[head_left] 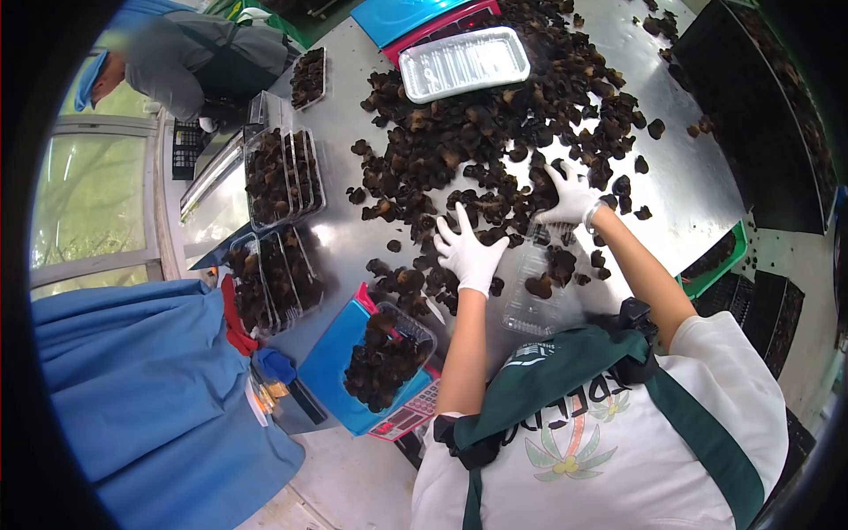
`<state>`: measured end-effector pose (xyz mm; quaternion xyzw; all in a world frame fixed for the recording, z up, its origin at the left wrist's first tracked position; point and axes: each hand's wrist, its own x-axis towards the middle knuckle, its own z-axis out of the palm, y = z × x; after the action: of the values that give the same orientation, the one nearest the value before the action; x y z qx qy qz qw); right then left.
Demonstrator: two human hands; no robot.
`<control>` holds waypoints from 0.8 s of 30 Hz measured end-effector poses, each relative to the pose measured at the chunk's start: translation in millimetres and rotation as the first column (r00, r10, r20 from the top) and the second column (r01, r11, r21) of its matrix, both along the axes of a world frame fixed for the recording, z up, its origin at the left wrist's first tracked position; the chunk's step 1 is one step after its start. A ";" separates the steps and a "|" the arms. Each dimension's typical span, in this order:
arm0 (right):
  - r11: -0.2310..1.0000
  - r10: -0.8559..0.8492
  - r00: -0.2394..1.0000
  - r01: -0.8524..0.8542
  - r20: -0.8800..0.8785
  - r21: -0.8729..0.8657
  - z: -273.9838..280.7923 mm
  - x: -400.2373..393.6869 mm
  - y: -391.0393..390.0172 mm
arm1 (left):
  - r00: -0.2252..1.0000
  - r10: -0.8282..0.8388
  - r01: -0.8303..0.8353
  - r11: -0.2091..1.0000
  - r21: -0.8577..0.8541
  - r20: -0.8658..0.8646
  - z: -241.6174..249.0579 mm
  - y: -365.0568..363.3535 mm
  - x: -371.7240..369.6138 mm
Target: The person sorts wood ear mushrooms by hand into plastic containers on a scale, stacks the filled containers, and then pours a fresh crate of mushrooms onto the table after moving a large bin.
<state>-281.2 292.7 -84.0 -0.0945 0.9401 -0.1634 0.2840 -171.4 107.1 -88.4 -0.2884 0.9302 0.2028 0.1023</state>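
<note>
My left hand (471, 254), in a white glove, is spread over the metal table beside loose dark, curled mushroom-like pieces (459, 132). To its right, my right hand (570, 194), also gloved, has its fingers apart at the near edge of the heap, next to a few pieces. Below my right hand lies a clear plastic tray (521, 311) with some pieces in it. A filled clear tray (382, 364) rests on a blue and pink scale (331, 358) to the left of my left forearm.
Filled clear trays (281, 177) stand along the table's left side. An empty tray (464, 64) sits on another scale (402, 22) at the back. Black crates (751, 115) are at the right. Another person (190, 66) is at the upper left, and blue cloth (150, 380) hangs at the lower left.
</note>
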 end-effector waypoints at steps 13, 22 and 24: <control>0.932 -0.035 0.992 -0.010 -0.118 -0.361 -39.1 -5.0 -102.3 | 0.938 0.110 -0.007 0.954 0.299 -0.328 -39.9 10.7 -44.8; 0.603 0.102 0.994 -0.040 0.028 -0.797 7.7 16.3 -75.9 | 0.857 0.234 0.152 0.736 0.660 -0.459 23.8 3.2 -17.1; 0.564 0.110 0.994 -0.075 -0.016 -0.822 28.2 37.2 -54.1 | 0.864 0.190 0.198 0.723 0.662 -0.467 45.2 18.8 6.5</control>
<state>-244.0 238.5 -55.8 -0.2615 0.7452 -0.5675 0.2331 -165.0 125.9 -43.2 -0.1638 0.7805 0.6018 -0.0440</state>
